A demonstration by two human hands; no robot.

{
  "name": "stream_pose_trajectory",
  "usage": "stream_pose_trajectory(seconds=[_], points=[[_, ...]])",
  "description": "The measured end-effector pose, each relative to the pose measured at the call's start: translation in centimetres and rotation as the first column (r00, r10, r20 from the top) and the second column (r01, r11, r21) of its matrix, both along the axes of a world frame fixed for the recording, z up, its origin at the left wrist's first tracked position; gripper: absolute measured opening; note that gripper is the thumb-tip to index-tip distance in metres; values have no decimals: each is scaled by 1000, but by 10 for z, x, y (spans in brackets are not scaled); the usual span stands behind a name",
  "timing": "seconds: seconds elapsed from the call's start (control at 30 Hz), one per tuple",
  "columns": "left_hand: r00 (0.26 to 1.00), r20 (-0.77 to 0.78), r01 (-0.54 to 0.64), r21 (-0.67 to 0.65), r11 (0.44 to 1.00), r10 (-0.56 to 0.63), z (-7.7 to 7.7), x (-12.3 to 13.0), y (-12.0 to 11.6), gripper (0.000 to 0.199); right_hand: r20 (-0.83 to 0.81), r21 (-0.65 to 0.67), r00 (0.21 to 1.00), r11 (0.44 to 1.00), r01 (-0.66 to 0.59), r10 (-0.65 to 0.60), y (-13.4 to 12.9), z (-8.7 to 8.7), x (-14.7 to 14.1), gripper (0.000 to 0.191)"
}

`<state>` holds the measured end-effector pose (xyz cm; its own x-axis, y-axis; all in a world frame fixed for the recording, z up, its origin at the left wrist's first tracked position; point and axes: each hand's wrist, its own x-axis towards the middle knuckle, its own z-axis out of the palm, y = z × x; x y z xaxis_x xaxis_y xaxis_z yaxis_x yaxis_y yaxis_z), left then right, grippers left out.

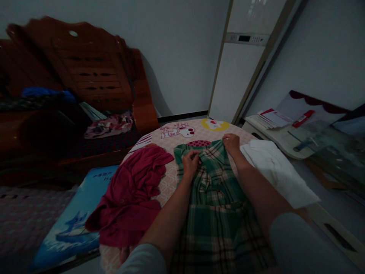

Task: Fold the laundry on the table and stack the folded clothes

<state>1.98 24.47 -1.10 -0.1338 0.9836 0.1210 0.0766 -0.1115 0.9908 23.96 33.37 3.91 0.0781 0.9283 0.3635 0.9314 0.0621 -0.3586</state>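
Note:
A green plaid garment (216, 224) lies lengthwise on the pink patterned table cover (168, 186), its far edge near the table's far side. My left hand (191, 163) is on the garment's upper left part, thumb and fingers pinched together at the cloth. At the garment's far right corner my right hand (231, 143) grips the edge of the fabric. The cloth between my hands is bunched and wrinkled. To the left rests a crumpled dark pink garment (134, 190). A folded white cloth (276, 171) sits to the right, beside my right forearm.
A carved wooden bench (94, 72) with a floral cloth (111, 125) on it stands at the back left. Below it is a blue printed box or board (76, 224). At the right, a side table (285, 139) bears papers. A tall white cabinet-like unit (238, 72) stands behind.

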Motion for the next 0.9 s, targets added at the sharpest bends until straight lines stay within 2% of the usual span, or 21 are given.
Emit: stream_pose_trajectory(seconds=[0.07,0.17,0.27,0.33,0.43,0.53,0.6,0.67,0.73,0.9], points=[[1000,-2,-4,37,999,4,-2,1,1,23,141,-49,990,998,35,-27,-1,4,-4,27],[988,-155,0,145,989,23,-6,3,3,24,277,-131,960,988,82,-43,-3,1,-6,32],[941,-337,49,238,970,35,-9,5,3,27,280,-217,960,973,82,-18,-3,-8,-1,33],[916,-400,83,259,962,28,-11,5,4,30,259,-234,966,969,74,-11,-2,-13,5,33],[891,-454,114,264,958,19,-13,5,5,32,239,-207,970,973,102,-50,-3,-18,14,36],[871,-491,118,267,956,30,-13,7,5,31,201,-133,969,976,172,-144,-9,-24,17,37],[853,-521,119,270,956,41,-13,8,4,28,180,-50,977,991,128,-117,-16,-32,16,37],[822,-568,140,265,954,37,-14,10,4,24,216,-8,976,1000,-20,21,-22,-41,13,33],[788,-615,162,252,954,29,-16,11,4,26,268,-44,952,989,-141,148,-28,-47,11,29],[765,-643,143,218,965,32,-18,11,9,38,185,-60,970,987,-152,161,-49,-40,-1,35]])
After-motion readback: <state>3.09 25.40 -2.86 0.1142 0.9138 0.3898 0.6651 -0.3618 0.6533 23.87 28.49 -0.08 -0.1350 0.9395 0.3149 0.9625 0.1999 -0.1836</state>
